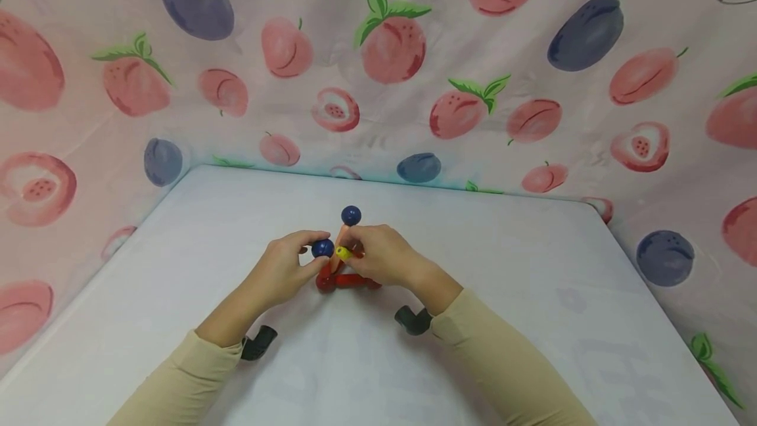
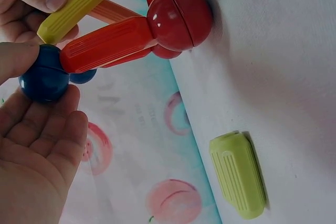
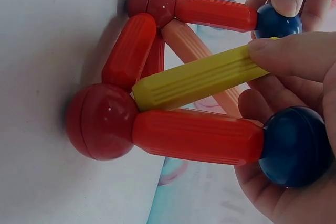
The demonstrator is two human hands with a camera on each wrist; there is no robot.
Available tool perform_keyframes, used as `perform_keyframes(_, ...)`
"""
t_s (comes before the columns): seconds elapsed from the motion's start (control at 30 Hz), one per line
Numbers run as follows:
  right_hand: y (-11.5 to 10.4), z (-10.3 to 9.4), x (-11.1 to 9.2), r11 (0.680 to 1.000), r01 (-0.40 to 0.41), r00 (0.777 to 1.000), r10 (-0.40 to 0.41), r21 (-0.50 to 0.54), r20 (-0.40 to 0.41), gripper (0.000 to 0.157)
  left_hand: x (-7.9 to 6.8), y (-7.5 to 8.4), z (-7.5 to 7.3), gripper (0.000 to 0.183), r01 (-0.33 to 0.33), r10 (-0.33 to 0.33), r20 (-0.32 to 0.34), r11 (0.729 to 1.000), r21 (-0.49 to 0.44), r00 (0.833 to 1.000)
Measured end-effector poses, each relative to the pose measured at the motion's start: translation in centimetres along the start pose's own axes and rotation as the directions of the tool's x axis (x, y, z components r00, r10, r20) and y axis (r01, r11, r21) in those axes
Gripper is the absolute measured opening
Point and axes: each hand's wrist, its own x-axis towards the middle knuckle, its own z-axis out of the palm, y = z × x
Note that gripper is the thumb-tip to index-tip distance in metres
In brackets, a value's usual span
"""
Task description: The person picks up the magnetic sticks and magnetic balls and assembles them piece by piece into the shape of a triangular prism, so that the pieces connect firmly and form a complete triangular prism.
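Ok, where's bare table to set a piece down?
White table is bare right of the right hand, left of the left hand, and behind the upper blue ball. Crowded: the red and yellow rod-and-ball frame between both hands.

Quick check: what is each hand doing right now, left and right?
Left hand: pinches a blue ball of the stick-and-ball frame.
Right hand: grips the yellow stick.
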Motion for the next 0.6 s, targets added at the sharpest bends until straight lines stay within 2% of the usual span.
perform_keyframes(0.6, -0.06, 0.11, 0.16, 0.999, 0.000, 1.000, 0.000, -0.045, -0.001, 0.021, 0.02, 0.06, -0.02, 0.042, 0.015, -0.015, 0.008, 1.000, -0.002, 1.000)
